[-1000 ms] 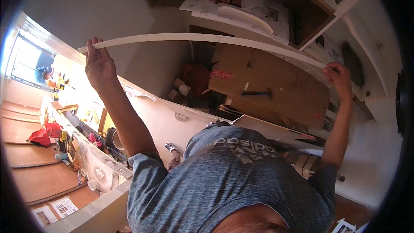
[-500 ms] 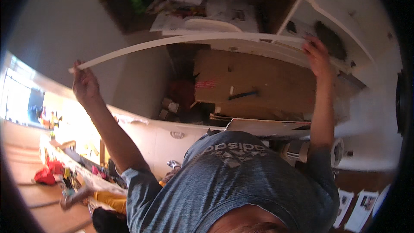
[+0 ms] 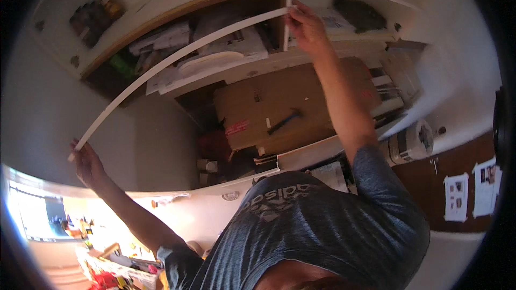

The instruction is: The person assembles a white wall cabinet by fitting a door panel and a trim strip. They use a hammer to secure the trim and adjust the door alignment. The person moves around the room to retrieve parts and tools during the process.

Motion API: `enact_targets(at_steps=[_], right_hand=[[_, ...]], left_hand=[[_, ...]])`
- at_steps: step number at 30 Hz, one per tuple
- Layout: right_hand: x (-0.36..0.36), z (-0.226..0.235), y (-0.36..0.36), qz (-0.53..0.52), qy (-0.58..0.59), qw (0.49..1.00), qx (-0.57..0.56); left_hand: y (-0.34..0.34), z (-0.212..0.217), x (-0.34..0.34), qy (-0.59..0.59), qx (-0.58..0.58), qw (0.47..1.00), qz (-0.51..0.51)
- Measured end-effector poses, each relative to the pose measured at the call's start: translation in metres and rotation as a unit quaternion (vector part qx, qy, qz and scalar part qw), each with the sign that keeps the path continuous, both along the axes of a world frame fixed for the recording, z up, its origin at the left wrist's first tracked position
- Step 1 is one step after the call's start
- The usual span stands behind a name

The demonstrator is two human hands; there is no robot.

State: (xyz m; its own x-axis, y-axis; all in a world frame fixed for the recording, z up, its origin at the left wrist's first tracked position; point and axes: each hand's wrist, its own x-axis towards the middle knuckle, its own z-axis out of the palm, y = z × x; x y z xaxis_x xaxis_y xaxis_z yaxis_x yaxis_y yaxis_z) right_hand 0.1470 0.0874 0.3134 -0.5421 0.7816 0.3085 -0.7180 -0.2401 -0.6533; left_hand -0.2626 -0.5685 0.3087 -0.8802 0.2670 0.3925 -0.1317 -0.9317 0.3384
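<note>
Long white board (image 3: 177, 56) now tilted, its right end raised to the upper shelving (image 3: 344, 48) (positioning under way), left hand (image 3: 86, 164) and right hand (image 3: 306, 27) each grasping an end.

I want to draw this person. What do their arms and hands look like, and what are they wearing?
Both arms are bare from the short sleeves down. The left hand and right hand wear no gloves, and I can see no watch or rings. The shirt is a grey-blue T-shirt with a pale printed logo on the chest.
</note>
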Motion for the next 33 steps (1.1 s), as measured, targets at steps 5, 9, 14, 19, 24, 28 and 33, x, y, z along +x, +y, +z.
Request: enact_targets(at_steps=[5,9,14,19,24,28,33], right_hand=[[-0.011,0.005,-0.001,0.046,0.070,0.993,-0.078],[-0.025,0.004,-0.025,0.071,0.055,0.987,-0.135],[-0.040,-0.008,-0.011,0.141,0.060,0.983,-0.101],[-0.042,-0.001,-0.022,0.093,0.036,0.989,-0.113],[-0.014,0.006,-0.021,0.149,0.088,0.984,-0.045],[0.002,0.043,-0.058,0.162,0.138,0.977,-0.032],[0.032,0.078,-0.093,0.147,0.107,0.982,0.047]], left_hand=[[0.010,-0.006,0.007,0.033,0.051,0.990,-0.130],[-0.015,-0.004,0.020,0.015,0.071,0.991,-0.115],[-0.013,0.002,0.040,-0.004,0.133,0.978,-0.163],[-0.049,0.000,0.021,0.013,0.134,0.981,-0.141],[-0.019,-0.015,0.036,0.122,-0.211,0.962,0.119],[-0.078,-0.108,0.023,0.014,-0.314,0.936,0.156],[-0.035,-0.211,0.094,-0.168,-0.492,0.852,0.058]])
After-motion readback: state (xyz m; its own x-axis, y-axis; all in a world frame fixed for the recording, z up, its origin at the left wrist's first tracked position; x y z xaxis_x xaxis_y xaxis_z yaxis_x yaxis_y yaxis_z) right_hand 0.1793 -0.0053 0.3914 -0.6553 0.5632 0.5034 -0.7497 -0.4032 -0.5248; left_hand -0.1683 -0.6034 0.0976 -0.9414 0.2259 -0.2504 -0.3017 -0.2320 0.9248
